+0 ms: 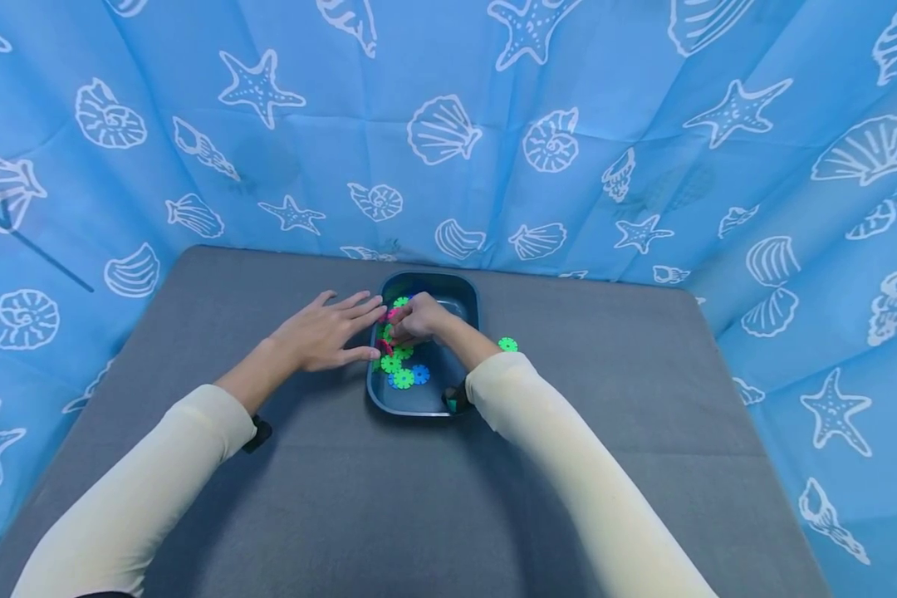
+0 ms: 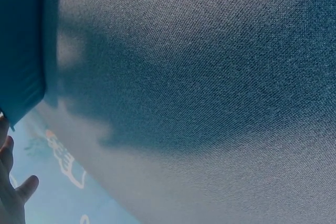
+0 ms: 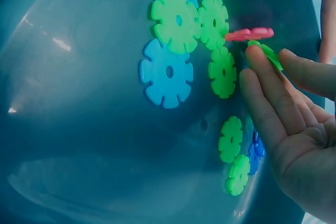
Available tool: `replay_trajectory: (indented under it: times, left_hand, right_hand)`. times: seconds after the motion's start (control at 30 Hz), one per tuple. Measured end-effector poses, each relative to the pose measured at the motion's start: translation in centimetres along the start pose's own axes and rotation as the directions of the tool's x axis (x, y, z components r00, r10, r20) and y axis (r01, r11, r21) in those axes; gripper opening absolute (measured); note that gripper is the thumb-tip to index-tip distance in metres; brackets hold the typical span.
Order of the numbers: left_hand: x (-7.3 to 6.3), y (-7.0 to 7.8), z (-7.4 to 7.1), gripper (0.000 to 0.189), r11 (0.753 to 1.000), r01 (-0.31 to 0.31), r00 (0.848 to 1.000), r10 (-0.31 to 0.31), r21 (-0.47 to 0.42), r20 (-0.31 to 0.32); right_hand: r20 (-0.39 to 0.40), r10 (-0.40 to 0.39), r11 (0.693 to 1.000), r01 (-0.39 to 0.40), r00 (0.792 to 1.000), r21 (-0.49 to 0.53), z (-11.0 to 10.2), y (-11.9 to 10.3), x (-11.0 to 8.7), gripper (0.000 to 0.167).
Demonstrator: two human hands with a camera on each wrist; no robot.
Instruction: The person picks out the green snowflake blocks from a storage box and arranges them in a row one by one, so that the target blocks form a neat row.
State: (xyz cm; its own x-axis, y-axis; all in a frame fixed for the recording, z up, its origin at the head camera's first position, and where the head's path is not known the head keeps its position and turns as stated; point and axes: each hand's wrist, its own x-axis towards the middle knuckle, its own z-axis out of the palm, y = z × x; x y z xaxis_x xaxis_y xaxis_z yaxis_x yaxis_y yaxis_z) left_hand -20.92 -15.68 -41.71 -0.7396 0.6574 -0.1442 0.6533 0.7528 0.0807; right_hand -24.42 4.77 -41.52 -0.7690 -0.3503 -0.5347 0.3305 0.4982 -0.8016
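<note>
A dark blue-green plastic tray point(image 1: 443, 365) holds several flat, notched snowflake discs. My right hand point(image 1: 420, 319) reaches into its left side. In the right wrist view, that hand pinches a green notched disc point(image 3: 271, 55) between thumb and forefinger. Beside the fingertips is a pink disc point(image 3: 250, 34) on edge. Green discs point(image 3: 175, 22) and a light blue disc point(image 3: 167, 74) lie on the tray floor near it. With straight, spread fingers, my left hand point(image 1: 327, 332) rests along the tray's left rim. Only part of the left hand shows in the left wrist view.
One green disc point(image 1: 507, 344) lies outside the tray, on the grey cloth-covered table point(image 1: 329, 498), right of the tray. Behind the table hangs a blue curtain point(image 1: 486, 199) with white shells and starfish.
</note>
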Motion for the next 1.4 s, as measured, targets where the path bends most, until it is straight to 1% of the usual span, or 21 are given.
replay_trajectory:
  times: [0.07,0.27,0.43,0.57,0.67,0.77,0.83,0.97,1.2,1.3,1.4]
  left_hand:
    - [0.0,0.0,0.0,0.081,1.000,0.001,1.000,-0.001,0.003,0.000]
    - [-0.1,0.0,0.0,0.082,1.000,0.005,1.000,-0.005,0.003,0.005]
    - [0.0,0.1,-0.1,0.082,1.000,0.009,1.000,-0.009,0.011,0.008]
    - [0.1,0.1,0.0,0.082,1.000,0.005,1.000,-0.005,0.012,0.005]
    - [0.1,0.0,0.1,0.082,1.000,0.003,1.000,-0.003,0.014,0.003]
    - [0.0,-0.1,0.1,0.082,1.000,0.007,1.000,-0.007,0.008,0.006]
    - [-0.1,-0.1,0.0,0.082,1.000,0.010,1.000,-0.010,0.005,0.006]
    - [-0.1,0.0,0.1,0.082,1.000,0.009,1.000,-0.009,0.009,-0.002]
    - [0.0,0.1,0.2,0.082,1.000,-0.010,1.000,0.010,0.020,-0.017]
    - [0.0,0.0,0.1,0.082,1.000,-0.006,1.000,0.007,0.027,-0.018]
    - [0.0,0.0,0.1,0.082,1.000,-0.002,1.000,0.002,0.027,-0.008]
  right_hand:
    - [-0.006,0.006,1.000,-0.005,1.000,0.016,-0.1,-0.1,-0.1,0.026]
    - [-0.025,0.013,1.000,-0.013,1.000,0.020,-0.6,-0.2,-0.5,0.022]
    - [-0.020,-0.007,1.000,0.007,1.000,-0.013,-1.3,-0.3,-1.3,0.022]
    - [-0.011,-0.051,0.997,0.050,0.999,-0.065,-2.0,-0.5,-2.5,0.022]
    - [-0.014,-0.081,0.993,0.080,0.997,-0.085,-2.8,-0.7,-3.5,0.027]
    - [-0.023,-0.096,0.991,0.093,0.995,-0.099,-3.7,-0.7,-4.5,0.032]
    - [-0.040,-0.100,0.990,0.095,0.994,-0.104,-4.4,-0.5,-5.2,0.033]
    - [-0.063,-0.114,0.987,0.106,0.991,-0.120,-5.8,0.5,-6.8,0.029]
    - [-0.081,-0.161,0.976,0.147,0.984,-0.162,-8.4,3.4,-9.8,0.019]
    - [-0.100,-0.174,0.974,0.155,0.980,-0.167,-9.6,4.5,-10.7,0.017]
    - [-0.130,-0.175,0.978,0.157,0.976,-0.137,-10.5,5.6,-11.1,0.019]
